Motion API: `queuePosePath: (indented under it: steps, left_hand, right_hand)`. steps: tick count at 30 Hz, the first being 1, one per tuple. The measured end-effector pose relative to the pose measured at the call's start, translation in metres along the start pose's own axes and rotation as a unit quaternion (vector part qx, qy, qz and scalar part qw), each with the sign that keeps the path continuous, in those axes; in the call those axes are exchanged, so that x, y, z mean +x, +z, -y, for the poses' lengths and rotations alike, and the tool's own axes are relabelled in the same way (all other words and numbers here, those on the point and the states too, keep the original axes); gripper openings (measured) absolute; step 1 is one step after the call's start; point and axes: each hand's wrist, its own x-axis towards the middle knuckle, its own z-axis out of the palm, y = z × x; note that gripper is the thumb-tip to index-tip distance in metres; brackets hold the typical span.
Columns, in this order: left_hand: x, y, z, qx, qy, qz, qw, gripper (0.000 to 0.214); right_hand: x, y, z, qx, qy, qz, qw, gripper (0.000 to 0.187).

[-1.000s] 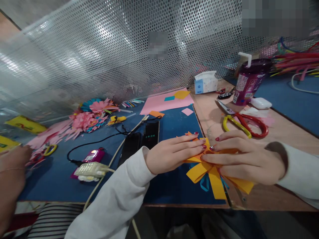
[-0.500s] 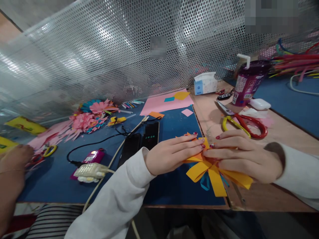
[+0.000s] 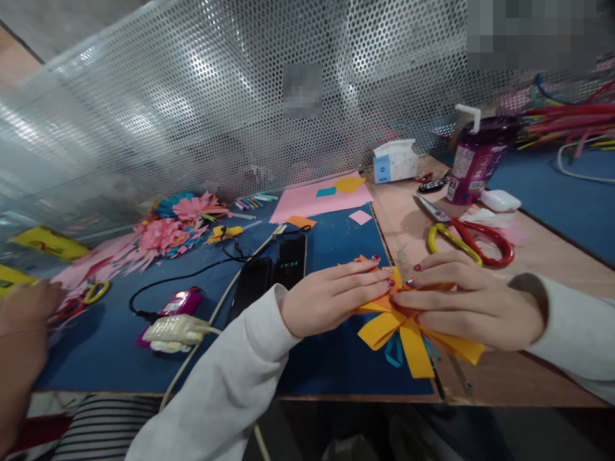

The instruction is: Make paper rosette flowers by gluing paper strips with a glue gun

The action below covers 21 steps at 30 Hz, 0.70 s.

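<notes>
Both my hands lie on an orange and yellow paper flower at the seam between the blue mat and the wooden board. My left hand rests flat on its left side, fingers stretched out and pressing the paper down. My right hand covers the right side, fingers extended toward the centre and pinching the folded paper. Yellow strips fan out below my hands, with a small blue strip beneath them.
Red and yellow scissors lie behind my right hand, near a purple cup, a tissue box and a white case. A phone, a pink device, cables and pink paper flowers sit left. Another person's hand is far left.
The yellow strips under my right hand have shifted slightly as my fingers press the paper. My left hand has stayed in place.
</notes>
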Motion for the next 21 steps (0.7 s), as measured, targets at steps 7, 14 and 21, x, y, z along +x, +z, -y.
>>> queuePosePath:
  steps: [7, 14, 21]
  left_hand:
    - [0.001, -0.001, 0.000, 0.008, 0.001, 0.003, 1.000, 0.036]
    - [0.000, -0.001, 0.000, -0.005, -0.001, 0.001, 1.000, 0.037]
    - [0.001, 0.003, -0.005, -0.146, -0.109, -0.024, 0.983, 0.038]
  right_hand:
    - [0.003, -0.001, 0.000, 0.003, -0.010, -0.009, 1.000, 0.017]
    - [-0.001, 0.002, 0.001, 0.009, 0.000, 0.000, 1.000, 0.018]
    - [-0.003, 0.013, 0.000, 0.122, 0.196, -0.076, 0.970, 0.034]
